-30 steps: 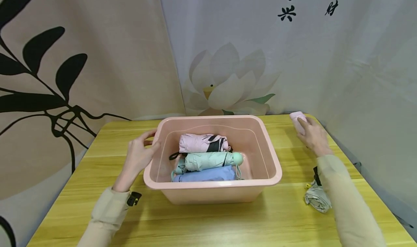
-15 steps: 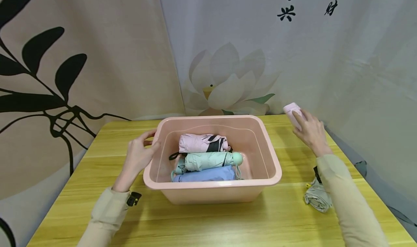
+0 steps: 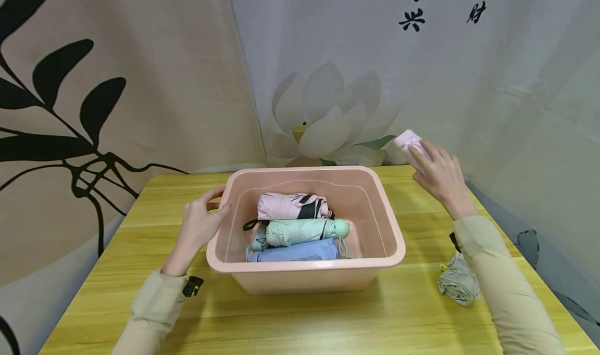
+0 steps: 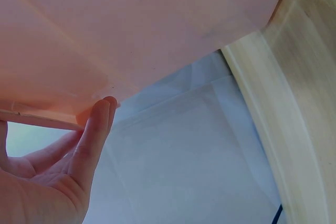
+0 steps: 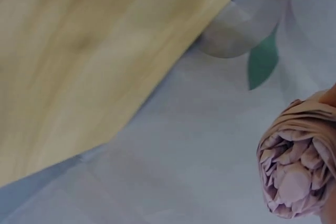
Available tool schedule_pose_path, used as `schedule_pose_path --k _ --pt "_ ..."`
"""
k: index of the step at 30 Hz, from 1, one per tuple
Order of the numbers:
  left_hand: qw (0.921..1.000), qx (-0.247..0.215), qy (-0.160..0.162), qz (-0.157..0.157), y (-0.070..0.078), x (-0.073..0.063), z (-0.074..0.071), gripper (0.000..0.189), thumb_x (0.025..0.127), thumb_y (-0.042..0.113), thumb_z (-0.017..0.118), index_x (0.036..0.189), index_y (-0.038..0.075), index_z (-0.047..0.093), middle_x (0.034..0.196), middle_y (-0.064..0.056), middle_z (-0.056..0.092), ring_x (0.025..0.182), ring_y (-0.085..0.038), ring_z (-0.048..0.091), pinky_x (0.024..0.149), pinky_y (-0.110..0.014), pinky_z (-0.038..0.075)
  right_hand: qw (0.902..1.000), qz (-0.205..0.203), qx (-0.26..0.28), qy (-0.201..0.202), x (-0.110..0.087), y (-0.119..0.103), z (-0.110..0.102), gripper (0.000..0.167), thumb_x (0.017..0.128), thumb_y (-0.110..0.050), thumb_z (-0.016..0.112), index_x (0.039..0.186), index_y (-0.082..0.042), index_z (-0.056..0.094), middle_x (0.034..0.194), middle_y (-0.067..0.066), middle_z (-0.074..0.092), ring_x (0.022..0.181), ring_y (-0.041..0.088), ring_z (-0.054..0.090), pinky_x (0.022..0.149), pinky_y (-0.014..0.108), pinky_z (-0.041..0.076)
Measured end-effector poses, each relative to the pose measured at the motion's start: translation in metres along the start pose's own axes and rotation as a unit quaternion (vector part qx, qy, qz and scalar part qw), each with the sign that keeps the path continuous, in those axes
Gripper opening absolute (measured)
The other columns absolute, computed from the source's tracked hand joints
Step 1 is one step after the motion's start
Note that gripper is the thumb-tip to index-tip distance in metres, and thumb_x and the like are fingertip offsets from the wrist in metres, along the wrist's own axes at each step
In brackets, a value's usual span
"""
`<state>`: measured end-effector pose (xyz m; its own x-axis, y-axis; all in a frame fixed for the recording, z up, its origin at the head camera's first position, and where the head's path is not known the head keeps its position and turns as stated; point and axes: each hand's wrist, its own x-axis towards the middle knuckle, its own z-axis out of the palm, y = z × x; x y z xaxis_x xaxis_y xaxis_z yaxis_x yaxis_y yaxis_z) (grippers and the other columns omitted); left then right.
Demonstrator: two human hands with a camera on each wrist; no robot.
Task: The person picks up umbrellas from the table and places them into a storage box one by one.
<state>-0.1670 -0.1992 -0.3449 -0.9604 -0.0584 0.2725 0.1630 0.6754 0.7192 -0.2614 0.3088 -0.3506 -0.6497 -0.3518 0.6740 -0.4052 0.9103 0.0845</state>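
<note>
My left hand (image 3: 199, 222) grips the left rim of a pink plastic tub (image 3: 304, 279); in the left wrist view its fingers (image 4: 93, 140) press the outer wall under the rim. Inside the tub lie three folded umbrellas side by side: a pink one with black markings (image 3: 283, 205), a mint green one (image 3: 297, 231) and a blue one (image 3: 300, 251). Above the table's far right corner, my right hand (image 3: 442, 178) holds a pale pink folded umbrella (image 3: 408, 139). The rolled end of that pink umbrella (image 5: 294, 182) shows in the right wrist view.
A grey-green folded umbrella (image 3: 459, 282) lies on the wooden table (image 3: 328, 324), partly behind the right sleeve (image 3: 501, 277). A printed cloth backdrop (image 3: 337, 42) hangs along the table's far edge.
My right hand has lifted the pale pink umbrella from the far right corner of the table and carried it up and to the left. My left hand and the tub have stayed put.
</note>
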Motion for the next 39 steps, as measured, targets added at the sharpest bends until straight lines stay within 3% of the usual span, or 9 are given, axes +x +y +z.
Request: schedule_pose_path --k 17,28,39 --pt "1.0 0.006 0.003 0.007 0.002 -0.001 -0.001 0.041 0.089 0.015 0.059 0.128 0.0 0.058 0.124 -0.026 0.061 0.099 -0.039 0.067 0.076 -0.047 0.058 0.9939 -0.09 0.008 0.062 0.039 -0.036 -0.028 0.049 0.077 -0.009 0.062 0.126 -0.012 0.059 0.132 0.019 0.055 0.116 0.043 0.052 0.068 0.058 0.046" --pt "1.0 0.005 0.002 0.005 0.002 -0.002 -0.002 0.041 0.089 0.015 0.059 0.128 0.0 0.058 0.124 -0.024 0.061 0.099 -0.039 0.067 0.075 -0.046 0.058 0.9892 -0.136 0.027 0.048 0.055 -0.063 -0.044 0.049 0.079 -0.011 0.064 0.128 -0.011 0.058 0.136 0.019 0.052 0.117 0.042 0.051 0.075 0.058 0.046" --pt "1.0 0.004 0.002 0.001 0.002 -0.001 -0.002 0.041 0.089 0.015 0.06 0.128 0.001 0.058 0.124 -0.025 0.061 0.098 -0.038 0.068 0.075 -0.045 0.058 0.977 -0.203 0.039 0.054 0.072 -0.093 -0.053 0.05 0.079 -0.008 0.065 0.128 -0.012 0.059 0.134 0.02 0.054 0.117 0.042 0.052 0.074 0.054 0.046"
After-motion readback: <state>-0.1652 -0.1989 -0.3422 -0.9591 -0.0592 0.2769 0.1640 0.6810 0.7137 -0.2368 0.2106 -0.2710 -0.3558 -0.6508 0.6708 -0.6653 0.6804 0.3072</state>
